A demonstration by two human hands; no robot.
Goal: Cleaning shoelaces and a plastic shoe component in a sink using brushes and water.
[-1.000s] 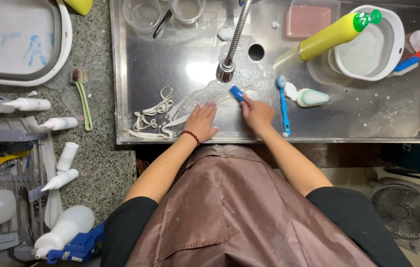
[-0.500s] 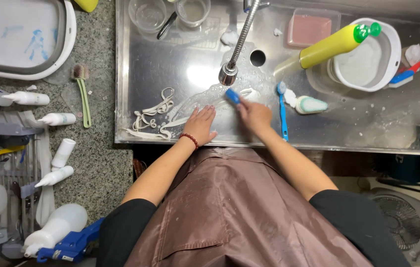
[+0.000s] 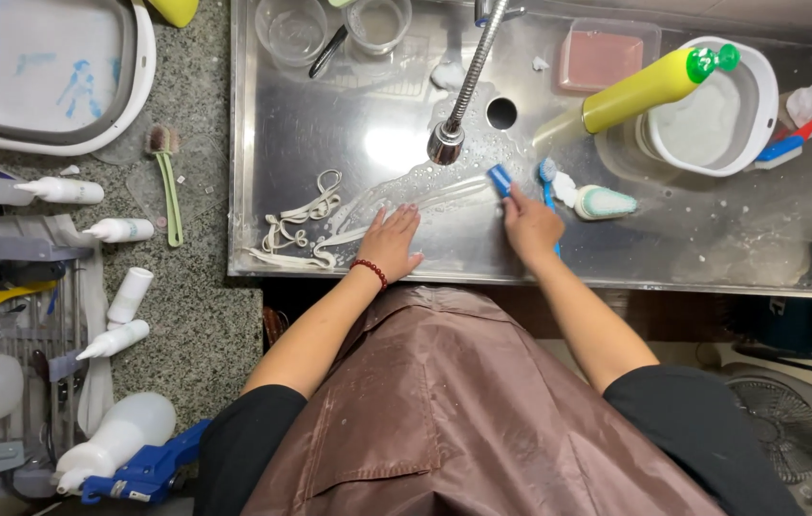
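While your left hand point(image 3: 392, 244) lies flat, fingers spread, on the laces point(image 3: 303, 222), your right hand point(image 3: 530, 227) grips a blue brush point(image 3: 500, 179); the tap point(image 3: 447, 141) hangs just above, another brush point(image 3: 546, 182) beside.

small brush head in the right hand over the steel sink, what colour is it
Blue. The small brush head held by the right hand shows best in the head view.
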